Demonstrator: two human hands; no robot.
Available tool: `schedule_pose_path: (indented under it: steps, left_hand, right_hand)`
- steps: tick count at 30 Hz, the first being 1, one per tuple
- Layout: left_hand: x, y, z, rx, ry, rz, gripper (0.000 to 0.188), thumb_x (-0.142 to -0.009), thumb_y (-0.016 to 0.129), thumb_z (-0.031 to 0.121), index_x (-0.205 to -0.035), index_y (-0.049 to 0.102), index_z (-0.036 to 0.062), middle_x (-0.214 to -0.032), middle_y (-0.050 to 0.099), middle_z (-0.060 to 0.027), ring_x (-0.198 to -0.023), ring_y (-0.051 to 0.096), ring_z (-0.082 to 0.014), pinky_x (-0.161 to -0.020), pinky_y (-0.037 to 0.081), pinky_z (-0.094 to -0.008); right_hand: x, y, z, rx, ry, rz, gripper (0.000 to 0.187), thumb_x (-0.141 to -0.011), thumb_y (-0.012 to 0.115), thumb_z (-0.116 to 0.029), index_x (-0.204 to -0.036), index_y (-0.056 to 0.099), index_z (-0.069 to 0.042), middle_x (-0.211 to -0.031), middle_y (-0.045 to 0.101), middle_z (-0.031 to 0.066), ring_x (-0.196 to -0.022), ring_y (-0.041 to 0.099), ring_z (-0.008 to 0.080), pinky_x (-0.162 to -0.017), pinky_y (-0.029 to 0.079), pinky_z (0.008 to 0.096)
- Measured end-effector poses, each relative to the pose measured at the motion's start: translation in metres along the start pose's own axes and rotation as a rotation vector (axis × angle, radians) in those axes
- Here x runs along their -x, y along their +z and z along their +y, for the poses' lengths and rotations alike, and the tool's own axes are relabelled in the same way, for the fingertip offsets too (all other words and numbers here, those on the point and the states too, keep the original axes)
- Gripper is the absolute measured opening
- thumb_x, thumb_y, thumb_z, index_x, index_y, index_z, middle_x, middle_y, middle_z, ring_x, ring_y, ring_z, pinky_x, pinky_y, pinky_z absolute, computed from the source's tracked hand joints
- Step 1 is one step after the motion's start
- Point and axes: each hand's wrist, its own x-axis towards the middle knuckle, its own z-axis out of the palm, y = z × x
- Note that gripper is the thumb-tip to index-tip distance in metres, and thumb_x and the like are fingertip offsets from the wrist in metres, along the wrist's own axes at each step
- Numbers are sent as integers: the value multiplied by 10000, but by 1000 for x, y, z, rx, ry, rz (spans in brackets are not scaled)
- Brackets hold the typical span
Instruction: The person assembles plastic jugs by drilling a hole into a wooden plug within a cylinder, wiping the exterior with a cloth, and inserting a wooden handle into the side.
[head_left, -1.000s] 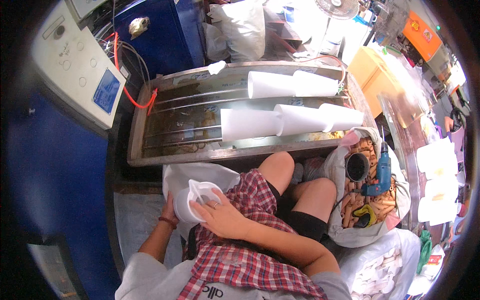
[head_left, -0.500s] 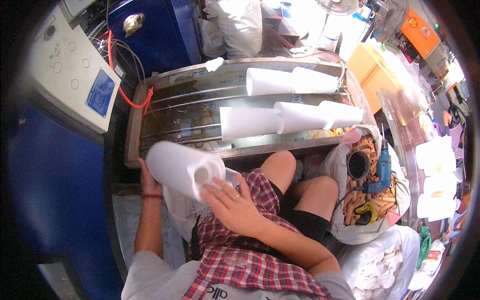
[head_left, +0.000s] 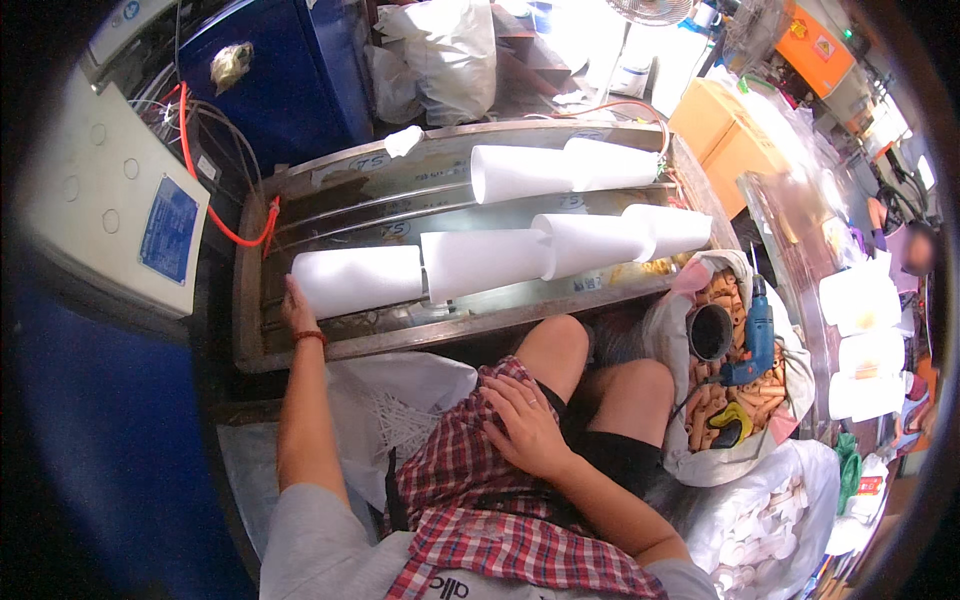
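Observation:
My left hand (head_left: pixel 300 308) grips the outer end of a white roll (head_left: pixel 358 281); some of its fingers are hidden by the roll. This roll lies at the left of the front row in a long, metal-rimmed tray (head_left: pixel 450 322), beside a second white roll (head_left: pixel 486 264). Further right in that row come another white roll (head_left: pixel 590 245) and a last roll (head_left: pixel 672 232). Two more white rolls (head_left: pixel 522 174) lie in the back row. My right hand (head_left: pixel 528 425) rests on the red checked apron (head_left: pixel 450 455) over my lap, fingers spread and holding nothing.
To the right of my knees stands a sack (head_left: pixel 690 455) of brown tubes, with a blue power drill (head_left: pixel 760 335) and a dark cylinder (head_left: pixel 711 331) on top. A bag of white pieces (head_left: pixel 765 535) is nearer. A grey control box (head_left: pixel 130 200) and orange hose (head_left: pixel 200 195) are left.
The white roll has gone from above my lap into the left end of the front row. My right hand has left it and come down onto the apron. The view has shifted slightly.

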Motion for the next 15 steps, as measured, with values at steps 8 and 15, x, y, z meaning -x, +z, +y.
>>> schedule_pose_path:
  steps: [8, 15]
  left_hand:
    - [-33, -49, -15, 110, -366, 19, 849, -879, 293, 684, -1250, 507, -49, -1217, 549, -223, -1110, 529, -299, -974, 368, -390]
    - [-28, 79, 109, -249, 457, -59, 549, -963, 364, 471, -1017, 559, -39, -1050, 551, -187, -962, 522, -299, -882, 396, -397]
  right_hand:
    - [-6, 1, 16, -61, -54, -27, 484, -814, 620, -157, -1252, 455, -34, -1280, 489, 133, -1134, 502, 308, -951, 391, 435]
    - [-42, -9, 64, -137, 70, -233, 406, -875, 520, -264, -1231, 476, -77, -866, 639, 181, -748, 631, 355, -610, 490, 476]
